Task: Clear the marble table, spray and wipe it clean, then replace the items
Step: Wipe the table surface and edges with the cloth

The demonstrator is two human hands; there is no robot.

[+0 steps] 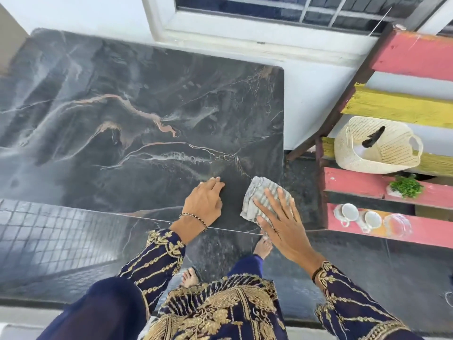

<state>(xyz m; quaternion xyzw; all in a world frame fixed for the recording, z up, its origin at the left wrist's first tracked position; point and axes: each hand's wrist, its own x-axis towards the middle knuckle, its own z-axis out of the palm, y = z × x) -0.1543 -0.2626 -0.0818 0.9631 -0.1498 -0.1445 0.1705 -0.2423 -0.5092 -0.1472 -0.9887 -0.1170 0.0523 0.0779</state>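
The dark marble table (137, 114) fills the middle of the head view, its top bare and streaked with wet smears. A grey striped cloth (257, 195) lies crumpled at the table's near right corner. My right hand (279, 217) presses flat on the cloth, fingers spread over it. My left hand (204, 202) rests palm down on the marble just left of the cloth, fingers together, holding nothing. On the slatted shelf at the right stand two white cups (349, 212) and a clear glass dish (397, 225). A woven basket (392, 148) there holds a black spray trigger (373, 137).
The coloured slatted shelf (404, 55) stands close to the table's right side. A small green plant (405, 186) sits on it. A white wall and window frame (220, 28) run behind the table. My bare feet (263, 246) stand on the dark floor below the table's near edge.
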